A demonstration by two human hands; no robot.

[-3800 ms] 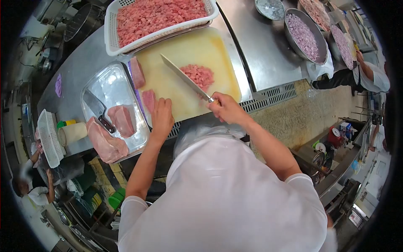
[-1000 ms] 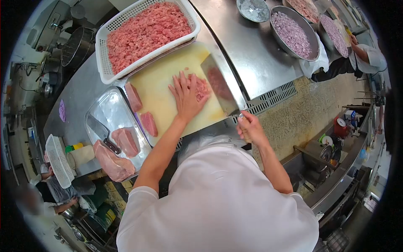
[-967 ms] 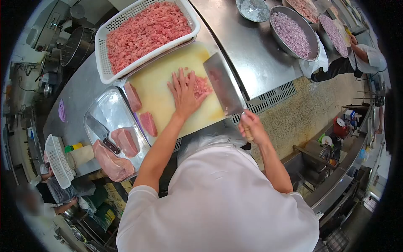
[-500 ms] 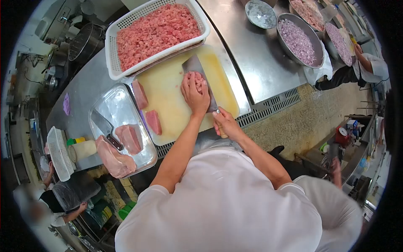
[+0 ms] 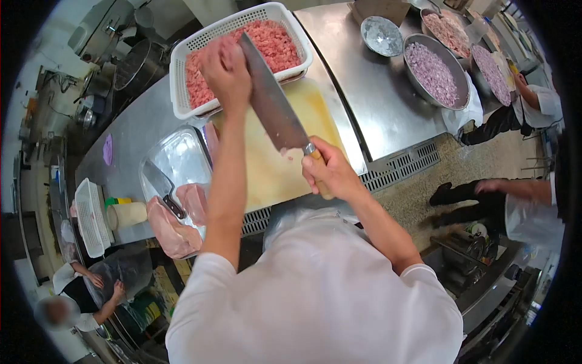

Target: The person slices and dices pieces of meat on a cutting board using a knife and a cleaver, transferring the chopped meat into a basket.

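Observation:
My right hand (image 5: 330, 170) grips the wooden handle of a cleaver (image 5: 271, 97). Its broad blade is raised over the yellowed cutting board (image 5: 285, 182) and points toward the white basket (image 5: 182, 100). Over that basket, beside the blade tip, my left hand (image 5: 229, 76) is cupped, slightly blurred, around pink diced meat. More diced or ground meat (image 5: 270, 42) fills the basket. A few small bits lie on the board near the blade's heel. My left forearm mostly hides the meat pieces at the board's left side.
Left of the board, a metal tray (image 5: 182, 145) holds raw meat (image 5: 173, 230) and a black-handled knife (image 5: 167, 191). Bowls of chopped onion (image 5: 431, 73) and a frosted metal bowl (image 5: 382, 36) stand right. Other people (image 5: 97, 285) work at both sides.
My left hand has moved from the board up over the basket with diced meat. The cleaver has lifted off the board. A person at the right has moved further into view.

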